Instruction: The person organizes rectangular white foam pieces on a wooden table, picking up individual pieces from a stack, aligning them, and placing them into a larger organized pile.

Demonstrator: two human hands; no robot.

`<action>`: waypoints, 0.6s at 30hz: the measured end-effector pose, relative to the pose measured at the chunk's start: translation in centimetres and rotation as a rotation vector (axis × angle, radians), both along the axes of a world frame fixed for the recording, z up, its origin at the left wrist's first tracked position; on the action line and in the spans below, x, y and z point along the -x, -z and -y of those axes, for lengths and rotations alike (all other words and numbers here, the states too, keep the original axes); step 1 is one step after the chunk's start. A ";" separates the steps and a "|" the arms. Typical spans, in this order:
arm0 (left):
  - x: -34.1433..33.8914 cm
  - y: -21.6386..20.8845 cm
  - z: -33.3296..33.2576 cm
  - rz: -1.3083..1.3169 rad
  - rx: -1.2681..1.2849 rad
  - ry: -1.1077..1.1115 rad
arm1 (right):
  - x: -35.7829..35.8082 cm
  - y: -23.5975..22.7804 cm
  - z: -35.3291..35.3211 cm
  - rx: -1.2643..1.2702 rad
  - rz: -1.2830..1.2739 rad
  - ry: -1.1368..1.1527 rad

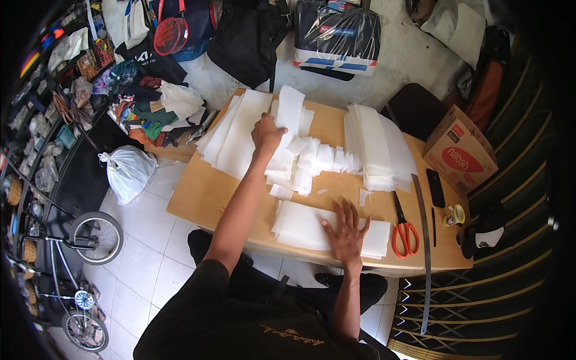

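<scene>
My left hand point(268, 137) reaches across the wooden table, its fingers curled closed at the edge of a white sheet point(290, 103). Under and beside it lies a fanned stack of long white sheets point(239, 138). My right hand point(346, 235) rests flat, fingers spread, on a shorter stack of white sheets point(300, 223) near the front edge. Between the hands is a loose heap of small white cut pieces point(309, 155). Another tall stack of translucent white sheets point(378, 147) lies at the far right. Orange-handled scissors point(405, 234) lie right of my right hand.
A long metal ruler point(425, 258) juts over the table's point(198, 195) front edge. Rightward are a black phone point(435, 188), a small tub point(454, 215) and a cardboard box point(462, 150). A white plastic bag point(128, 174) and small bicycle point(96, 238) stand on the floor at left.
</scene>
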State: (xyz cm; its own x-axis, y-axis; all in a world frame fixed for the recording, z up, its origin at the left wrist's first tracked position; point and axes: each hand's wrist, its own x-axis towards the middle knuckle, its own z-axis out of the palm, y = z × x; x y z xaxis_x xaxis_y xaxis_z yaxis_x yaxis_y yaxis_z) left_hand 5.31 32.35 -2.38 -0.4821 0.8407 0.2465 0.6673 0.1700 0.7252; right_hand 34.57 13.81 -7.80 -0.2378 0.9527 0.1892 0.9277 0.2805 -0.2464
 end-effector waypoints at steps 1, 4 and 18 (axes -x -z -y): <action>0.6 -0.9 0.6 0.094 -0.061 0.074 | -0.4 0.0 -0.1 0.044 0.004 -0.004; 1.0 -5.1 4.3 0.087 -0.288 0.179 | -1.6 -0.8 -1.0 0.248 -0.202 -0.013; -2.8 -10.9 18.5 0.197 -0.061 0.923 | 2.1 -8.1 -2.5 0.533 -1.768 -0.520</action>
State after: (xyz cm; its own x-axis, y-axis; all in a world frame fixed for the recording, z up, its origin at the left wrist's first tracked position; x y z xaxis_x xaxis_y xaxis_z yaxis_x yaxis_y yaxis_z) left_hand 8.07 13.86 8.47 0.3296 0.8991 0.2881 0.3838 -0.4064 0.8292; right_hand 32.47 16.30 0.28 -0.3685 0.8940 0.2548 -0.5764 -0.0047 -0.8171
